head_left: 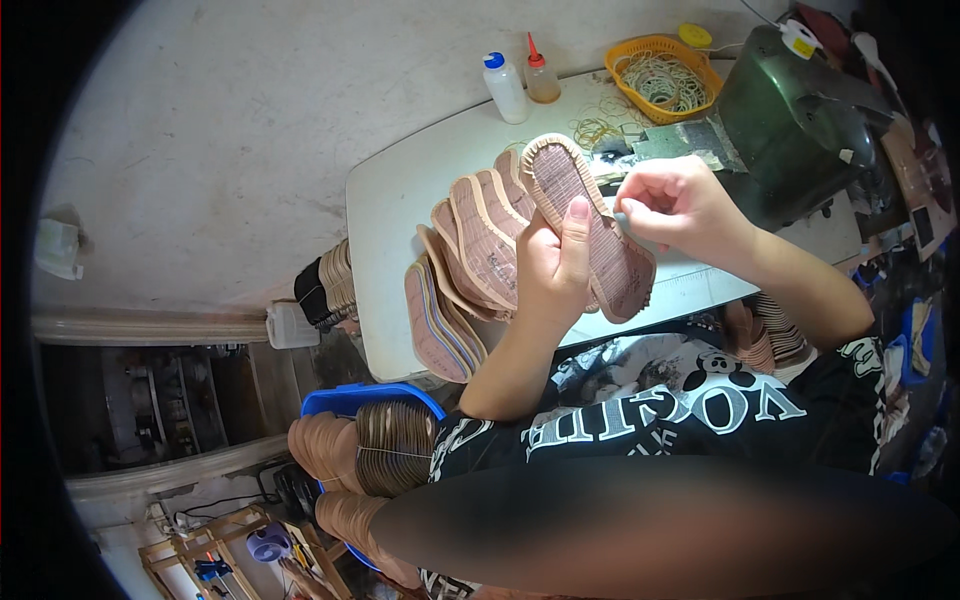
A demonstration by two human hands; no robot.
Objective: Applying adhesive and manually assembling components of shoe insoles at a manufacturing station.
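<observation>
In my left hand [552, 262] is a brown shoe insole [612, 262] with a tan, notched strip around its edge. The thumb presses on its face while the fingers go behind it, out of sight. Close against the insole's right edge, my right hand [685, 205] is closed with thumb and forefinger pinched. Whatever it pinches is too small to name. Beside my left hand, a row of similar brown insoles [475, 240] leans in an overlapping fan on the white table [385, 190].
Along the table's back stand a blue-capped white bottle [506, 92], a red-tipped bottle [542, 82] and a yellow basket [622, 52] of rubber bands. A dark green machine [785, 120] is at the right. At lower left, a blue crate [350, 395] holds bundled soles [395, 450].
</observation>
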